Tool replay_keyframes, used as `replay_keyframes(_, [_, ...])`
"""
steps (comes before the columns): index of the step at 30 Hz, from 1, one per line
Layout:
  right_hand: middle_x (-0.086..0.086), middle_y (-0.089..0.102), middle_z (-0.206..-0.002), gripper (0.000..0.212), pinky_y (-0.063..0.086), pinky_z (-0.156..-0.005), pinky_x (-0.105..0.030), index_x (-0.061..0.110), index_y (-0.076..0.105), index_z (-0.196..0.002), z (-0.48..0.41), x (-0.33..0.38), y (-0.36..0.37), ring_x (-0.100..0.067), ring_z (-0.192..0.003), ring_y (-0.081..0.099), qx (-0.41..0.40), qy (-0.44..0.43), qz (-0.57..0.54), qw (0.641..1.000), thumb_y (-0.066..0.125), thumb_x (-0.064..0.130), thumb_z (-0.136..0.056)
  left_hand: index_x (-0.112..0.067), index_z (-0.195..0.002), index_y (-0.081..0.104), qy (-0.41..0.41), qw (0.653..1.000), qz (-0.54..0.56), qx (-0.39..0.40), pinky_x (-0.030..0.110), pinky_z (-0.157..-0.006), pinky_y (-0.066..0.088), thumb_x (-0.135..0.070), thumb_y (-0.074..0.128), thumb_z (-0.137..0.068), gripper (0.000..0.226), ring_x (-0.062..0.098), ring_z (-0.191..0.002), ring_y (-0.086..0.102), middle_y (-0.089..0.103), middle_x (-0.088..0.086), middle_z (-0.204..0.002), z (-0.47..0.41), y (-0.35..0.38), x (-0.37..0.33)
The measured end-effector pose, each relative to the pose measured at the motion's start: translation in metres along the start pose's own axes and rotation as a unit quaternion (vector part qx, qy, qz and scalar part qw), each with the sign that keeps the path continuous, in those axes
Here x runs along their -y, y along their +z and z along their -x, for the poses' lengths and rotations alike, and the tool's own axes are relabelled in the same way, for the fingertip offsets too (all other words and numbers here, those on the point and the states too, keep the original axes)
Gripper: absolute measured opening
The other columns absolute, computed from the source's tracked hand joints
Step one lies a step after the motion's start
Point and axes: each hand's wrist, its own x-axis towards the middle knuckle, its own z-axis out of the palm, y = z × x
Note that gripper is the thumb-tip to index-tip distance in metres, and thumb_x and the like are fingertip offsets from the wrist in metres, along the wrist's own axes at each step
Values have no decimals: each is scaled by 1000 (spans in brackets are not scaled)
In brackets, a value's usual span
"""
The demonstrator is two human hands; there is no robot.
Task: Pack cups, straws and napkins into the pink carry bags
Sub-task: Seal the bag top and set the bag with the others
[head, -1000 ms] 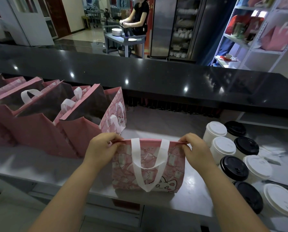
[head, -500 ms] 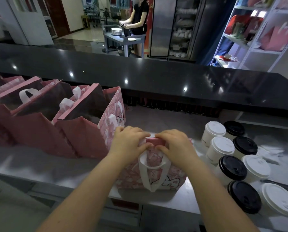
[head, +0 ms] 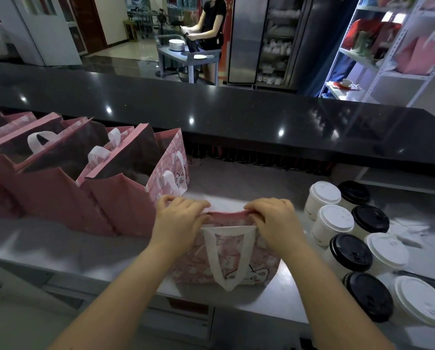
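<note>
The fingertips of the left hand (head: 178,221) and right hand (head: 274,221) curl out of sight over the rim of the pink bag (head: 236,261), and its inside is hidden. Left of the grip, the standing bags (head: 59,193) are cut by the view's edge, their interiors too dark to read. Far right, a white heap (head: 411,231) is blurred.

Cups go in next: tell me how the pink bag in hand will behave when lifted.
Probably floppy: the pink carry bag creases where the left hand and right hand pinch its rim. Likely light, since it looks flat. Might slump if released.
</note>
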Motion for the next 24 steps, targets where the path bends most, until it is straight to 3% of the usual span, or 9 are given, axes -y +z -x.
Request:
replay_keyframes(6, [7, 70, -76, 13, 31, -73, -32, 16, 72, -76, -1, 4, 5, -19, -75, 64, -15, 5, -4, 1000, 70, 5, -82, -18, -74, 69, -29, 999, 11, 8, 36, -83, 27, -25, 70, -83, 11, 22, -69, 65, 69, -7, -69, 1, 4, 1])
replay_keyframes(8, [9, 72, -80, 6, 36, -78, -33, 18, 75, -82, 1, -4, 2, -16, -77, 65, -31, -19, -21, 999, 74, 12, -82, -22, -77, 72, -20, 999, 27, 13, 35, -85, 28, -39, 62, -86, 22, 16, -71, 64, 70, -11, -72, 2, 2, 7])
replay_keyframes(10, [17, 71, -93, 14, 42, -86, -33, 20, 76, -96, 6, -17, -4, -8, -89, 64, -20, -13, -73, 997, 74, 22, -82, -24, -88, 74, -6, 997, 64, 34, 34, -87, 30, -54, 51, -87, 38, 10, -80, 61, 71, -13, -81, 6, -4, 17])
replay_keyframes(13, [31, 58, -106, 36, 40, -87, -7, 28, 70, -114, 17, -34, -13, 11, -102, 54, 14, 51, -175, 983, 76, 25, -78, -21, -102, 73, -12, 990, 125, 57, 38, -88, 38, -50, 54, -88, 37, 12, -88, 62, 71, -11, -92, 13, -16, 35])
replay_keyframes(16, [27, 59, -104, 41, 36, -82, 2, 23, 70, -113, 21, -43, -11, 17, -98, 52, 16, 68, -194, 979, 77, 5, -77, -17, -92, 75, -27, 992, 115, 42, 43, -79, 45, -27, 68, -81, 17, 19, -81, 66, 73, -8, -86, 12, -18, 40])
replay_keyframes(20, [23, 64, -84, 31, 45, -75, -6, 18, 75, -89, 14, -46, -6, 8, -86, 59, -34, 97, -186, 977, 67, -10, -78, -14, -81, 73, -49, 994, 90, 29, 43, -78, 45, -19, 67, -79, 9, 25, -73, 66, 72, -4, -77, 5, -14, 31])
replay_keyframes(24, [10, 70, -91, 31, 56, -83, -33, 18, 76, -94, 17, -46, 1, -5, -89, 63, -84, 115, -214, 966, 64, -8, -82, -15, -85, 75, -51, 993, 96, -35, 39, -78, 45, -18, 72, -79, 7, 20, -74, 66, 72, -6, -80, 10, -9, 28])
